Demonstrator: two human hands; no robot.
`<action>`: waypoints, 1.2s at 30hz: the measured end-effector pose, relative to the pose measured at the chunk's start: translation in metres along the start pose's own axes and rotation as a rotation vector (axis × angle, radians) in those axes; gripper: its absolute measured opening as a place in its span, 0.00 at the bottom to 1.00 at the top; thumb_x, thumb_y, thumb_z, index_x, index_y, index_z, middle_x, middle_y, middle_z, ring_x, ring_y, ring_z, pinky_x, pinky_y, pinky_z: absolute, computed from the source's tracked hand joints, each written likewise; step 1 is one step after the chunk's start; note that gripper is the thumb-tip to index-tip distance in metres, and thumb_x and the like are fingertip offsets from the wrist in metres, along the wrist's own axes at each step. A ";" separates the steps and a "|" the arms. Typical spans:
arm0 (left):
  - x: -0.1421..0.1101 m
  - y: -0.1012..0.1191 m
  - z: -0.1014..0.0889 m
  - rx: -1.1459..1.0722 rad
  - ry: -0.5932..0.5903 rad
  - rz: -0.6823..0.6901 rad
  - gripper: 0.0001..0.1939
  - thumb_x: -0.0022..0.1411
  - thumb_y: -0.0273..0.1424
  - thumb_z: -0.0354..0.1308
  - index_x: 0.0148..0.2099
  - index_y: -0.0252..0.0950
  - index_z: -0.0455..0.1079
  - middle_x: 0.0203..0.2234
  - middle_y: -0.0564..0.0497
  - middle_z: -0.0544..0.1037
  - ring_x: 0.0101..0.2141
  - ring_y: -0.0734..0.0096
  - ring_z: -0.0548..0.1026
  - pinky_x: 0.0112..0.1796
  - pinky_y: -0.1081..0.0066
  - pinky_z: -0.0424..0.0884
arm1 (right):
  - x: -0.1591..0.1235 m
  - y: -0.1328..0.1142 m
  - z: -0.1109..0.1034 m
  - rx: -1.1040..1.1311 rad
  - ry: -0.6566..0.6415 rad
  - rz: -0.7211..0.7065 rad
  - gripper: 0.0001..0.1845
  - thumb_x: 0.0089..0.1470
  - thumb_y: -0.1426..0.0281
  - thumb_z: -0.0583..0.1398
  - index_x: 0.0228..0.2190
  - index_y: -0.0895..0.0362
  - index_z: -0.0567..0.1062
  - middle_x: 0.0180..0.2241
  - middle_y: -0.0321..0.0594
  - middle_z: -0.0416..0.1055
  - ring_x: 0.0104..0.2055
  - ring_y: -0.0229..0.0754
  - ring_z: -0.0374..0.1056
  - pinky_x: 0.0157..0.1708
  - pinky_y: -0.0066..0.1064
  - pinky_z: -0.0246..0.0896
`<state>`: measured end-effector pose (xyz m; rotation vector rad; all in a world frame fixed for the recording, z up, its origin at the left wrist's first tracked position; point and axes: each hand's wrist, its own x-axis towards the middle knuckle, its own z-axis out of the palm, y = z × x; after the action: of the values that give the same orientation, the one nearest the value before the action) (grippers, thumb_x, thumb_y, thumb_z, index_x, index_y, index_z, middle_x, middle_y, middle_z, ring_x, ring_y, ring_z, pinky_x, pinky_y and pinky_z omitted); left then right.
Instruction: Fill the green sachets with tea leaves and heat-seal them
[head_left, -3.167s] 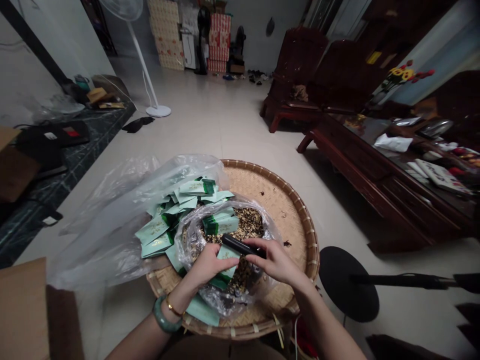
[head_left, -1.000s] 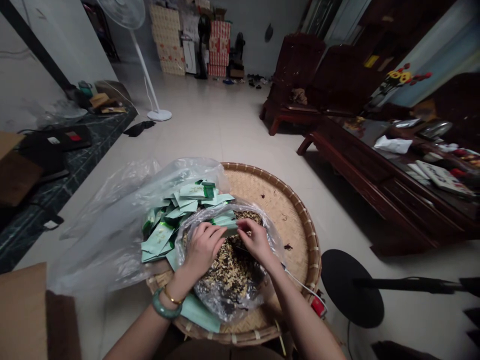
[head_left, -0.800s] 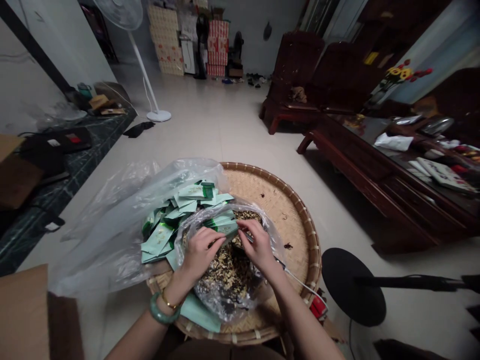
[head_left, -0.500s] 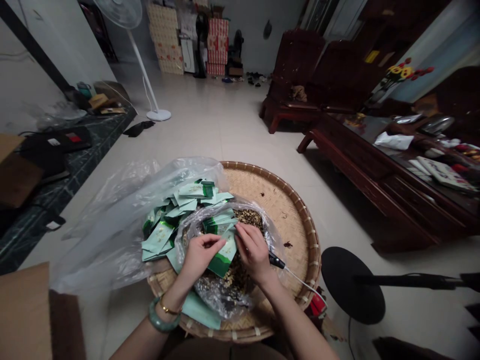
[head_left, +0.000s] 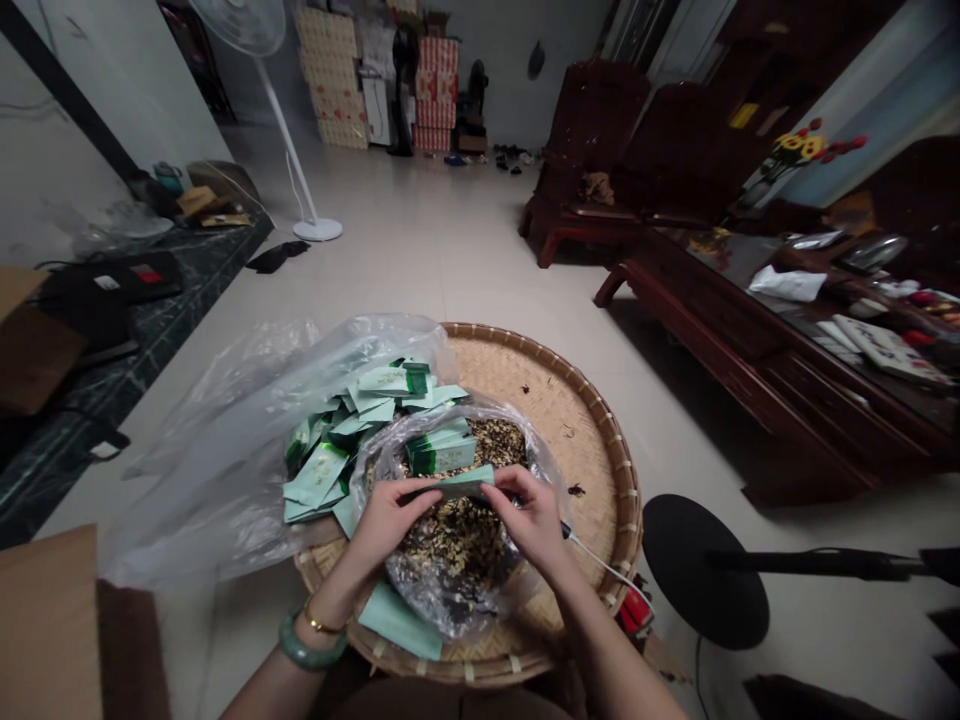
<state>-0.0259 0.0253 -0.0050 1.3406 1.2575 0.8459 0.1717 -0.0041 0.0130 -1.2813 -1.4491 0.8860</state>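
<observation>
My left hand point(head_left: 386, 515) and right hand point(head_left: 532, 515) pinch opposite ends of a green packet point(head_left: 461, 484) over the bag point(head_left: 442, 608), probably to steady it; stacked packets point(head_left: 446, 452) lie at its 11 o'clock, seemingly for easy reach.

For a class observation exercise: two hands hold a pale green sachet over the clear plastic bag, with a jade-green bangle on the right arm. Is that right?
Not quite: the head view shows the jade-green bangle on the left arm. The left hand and right hand do hold the pale green sachet over the clear plastic bag.
</observation>
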 end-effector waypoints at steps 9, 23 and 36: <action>-0.006 0.009 0.002 -0.150 -0.173 -0.103 0.20 0.50 0.44 0.63 0.40 0.36 0.79 0.41 0.46 0.81 0.40 0.56 0.78 0.39 0.59 0.78 | -0.008 0.007 0.002 0.267 -0.366 0.279 0.23 0.51 0.51 0.60 0.34 0.56 0.80 0.32 0.39 0.78 0.35 0.45 0.71 0.43 0.39 0.65; -0.014 0.003 0.004 -0.105 -0.256 -0.080 0.23 0.59 0.45 0.54 0.47 0.35 0.77 0.40 0.46 0.81 0.40 0.59 0.78 0.40 0.62 0.76 | -0.031 0.012 0.013 0.762 -0.413 0.597 0.26 0.44 0.49 0.65 0.37 0.56 0.78 0.35 0.43 0.76 0.35 0.44 0.71 0.31 0.32 0.68; -0.034 -0.012 0.007 0.890 -0.205 0.826 0.28 0.61 0.25 0.54 0.63 0.37 0.58 0.52 0.42 0.73 0.47 0.56 0.68 0.47 0.55 0.69 | -0.046 0.013 0.016 0.817 -0.389 0.662 0.26 0.42 0.50 0.67 0.35 0.57 0.78 0.39 0.42 0.75 0.44 0.46 0.66 0.53 0.39 0.51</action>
<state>-0.0283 -0.0106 -0.0120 2.6956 0.9076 0.6484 0.1585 -0.0457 -0.0123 -0.9585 -0.7302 2.0027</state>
